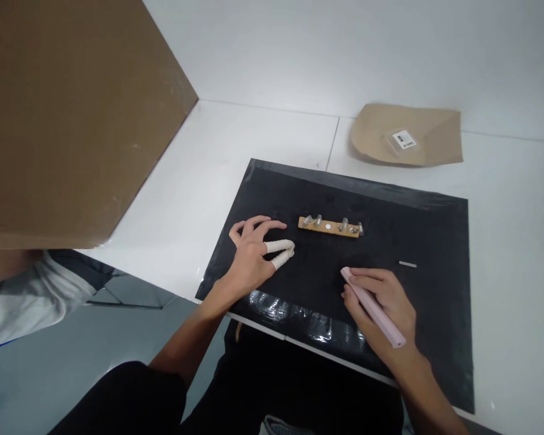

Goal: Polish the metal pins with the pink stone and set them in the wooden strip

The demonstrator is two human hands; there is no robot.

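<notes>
My left hand (pixel 252 257) is over the left part of the black mat (pixel 317 272). Its thumb and index finger wear white coverings and meet in a pinch; whether something tiny is between them cannot be made out. The other fingers are spread. My right hand (pixel 390 302) is closed around a thick pink pen-shaped tool (pixel 374 307), its far end pointing up and left. Beyond both hands a narrow tan strip (pixel 320 226) lies on the mat, carrying several small greyish, clear-looking pieces and a white dot. A short pale stick (pixel 408 264) rests right of it.
On the white table (pixel 512 241), at the back right, lies a brown paper sheet (pixel 439 142) holding a small clear case (pixel 401 142) with a white label. A large brown board (pixel 72 121) stands at the left. Beside it shows another person's light sleeve (pixel 31 296).
</notes>
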